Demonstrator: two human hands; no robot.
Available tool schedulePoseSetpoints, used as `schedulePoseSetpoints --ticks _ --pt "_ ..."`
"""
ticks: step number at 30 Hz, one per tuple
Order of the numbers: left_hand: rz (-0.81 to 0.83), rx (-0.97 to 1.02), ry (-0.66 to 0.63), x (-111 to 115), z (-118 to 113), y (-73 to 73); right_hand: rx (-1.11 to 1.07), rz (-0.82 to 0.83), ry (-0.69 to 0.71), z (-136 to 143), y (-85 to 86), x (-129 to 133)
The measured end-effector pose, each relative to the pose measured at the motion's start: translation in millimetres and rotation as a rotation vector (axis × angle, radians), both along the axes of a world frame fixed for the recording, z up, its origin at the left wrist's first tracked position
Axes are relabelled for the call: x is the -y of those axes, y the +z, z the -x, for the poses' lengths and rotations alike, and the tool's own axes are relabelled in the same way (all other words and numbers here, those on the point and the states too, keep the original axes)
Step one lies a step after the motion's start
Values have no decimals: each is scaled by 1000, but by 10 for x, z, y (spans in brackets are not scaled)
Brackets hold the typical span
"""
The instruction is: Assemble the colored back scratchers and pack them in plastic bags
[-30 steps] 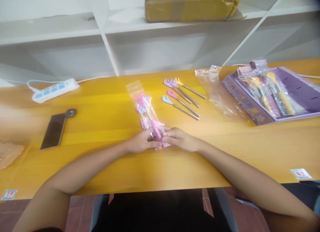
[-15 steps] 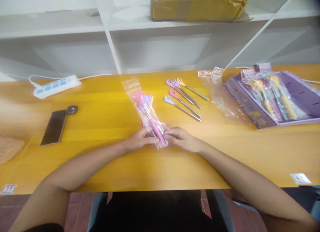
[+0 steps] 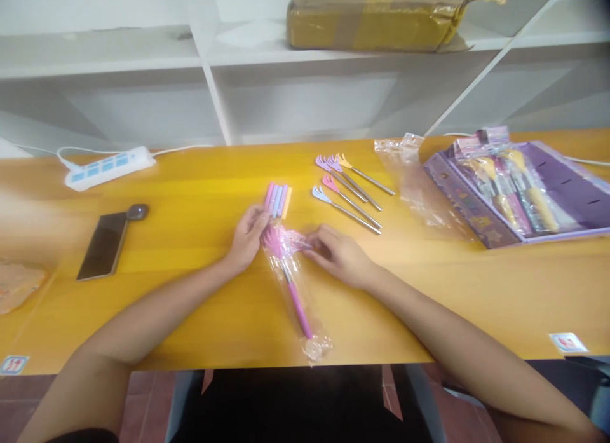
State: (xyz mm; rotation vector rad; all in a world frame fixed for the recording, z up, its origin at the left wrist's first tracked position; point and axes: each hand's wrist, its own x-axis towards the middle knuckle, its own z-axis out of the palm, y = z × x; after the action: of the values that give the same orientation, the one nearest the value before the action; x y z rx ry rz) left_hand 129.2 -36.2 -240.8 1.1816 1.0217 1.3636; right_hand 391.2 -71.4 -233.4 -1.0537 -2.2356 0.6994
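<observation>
On the desk (image 3: 214,322) before us, nearest the edge, is the crumpled foot of a long transparent plastic bag (image 3: 318,349). Inside it lies a pink claw-headed back scratcher with a slim metal neck and a magenta tubular handle (image 3: 299,311), its handle end towards us and its claw away. A moment ago both our hands were gathered round that handle; now the bag lies lower, nearer our body, and our hands are up at the claw end. To us this means the work has passed from the handle to the bag's upper end, where the mouth seems to be.

Our left hand (image 3: 248,238) has thumb and fingers brought together, apparently pinching the film there. Our right hand (image 3: 338,255) is clamped by its fingertips on a small pink printed card (image 3: 299,241) beside the claw; whether the card is inside the bag we cannot tell.

Just beyond our left fingers, a row of short pastel tubes (image 3: 277,201) now shows uncovered. Farther right lie five loose metal rods with coloured claws (image 3: 355,204), and past them some flat transparent bags (image 3: 419,192) beside an open purple cardboard box (image 3: 471,204) holding wrapped scratchers (image 3: 538,198).
</observation>
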Motion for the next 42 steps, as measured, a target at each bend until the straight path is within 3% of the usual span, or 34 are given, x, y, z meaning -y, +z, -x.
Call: schedulePoseSetpoints --ticks 2,5,10,15,20,23,30,37,42 --pt "-37 -76 -100 81 -6 7 103 -53 -112 -3 -60 -63" --pt "-61 -174 -164 155 2 39 149 -39 -150 3 -108 -101" --pt "-81 -347 -256 157 -5 72 18 85 -182 -39 -96 -115" --pt "-43 -291 -311 132 -24 33 -142 257 -195 -78 -101 -153" --pt "-69 -222 -405 148 -28 -30 -444 183 -277 -6 -88 -96" --pt "-98 -282 -452 160 -17 -40 -519 149 -248 44 -37 -1" --pt "-102 -290 -574 140 -24 45 -503 -7 -165 85 3 96" --pt "-206 -324 -529 119 -39 23 -351 -242 -202 46 43 38" --pt "-227 -397 -482 135 5 9 -338 -256 -187 48 38 30"
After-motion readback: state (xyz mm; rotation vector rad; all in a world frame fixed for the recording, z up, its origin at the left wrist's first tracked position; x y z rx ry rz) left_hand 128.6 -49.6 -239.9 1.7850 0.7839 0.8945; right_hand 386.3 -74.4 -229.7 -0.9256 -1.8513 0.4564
